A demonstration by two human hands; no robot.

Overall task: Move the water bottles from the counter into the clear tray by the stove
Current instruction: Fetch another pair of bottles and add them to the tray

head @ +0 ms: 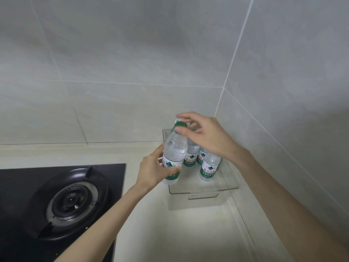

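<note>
Counter (170, 233) is stretching away, stove (62, 201) sitting left, tray (232, 187) far right with three bottles (209, 167) inside. Left hand (153, 171) is gripping a fourth bottle (174, 148), tilted over the tray's left rim; right hand (207, 137) is hovering loose-fingered, thumb touching its cap (180, 125).

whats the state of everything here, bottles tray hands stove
held bottle: cap on, slightly tilted, at the tray's left edge
left hand: grips the held bottle at its label
right hand: fingers curved over the held bottle's cap, grip unclear
bottles in tray: three visible, upright
clear tray: partly filled, room at the front
stove burner: no flame
</note>
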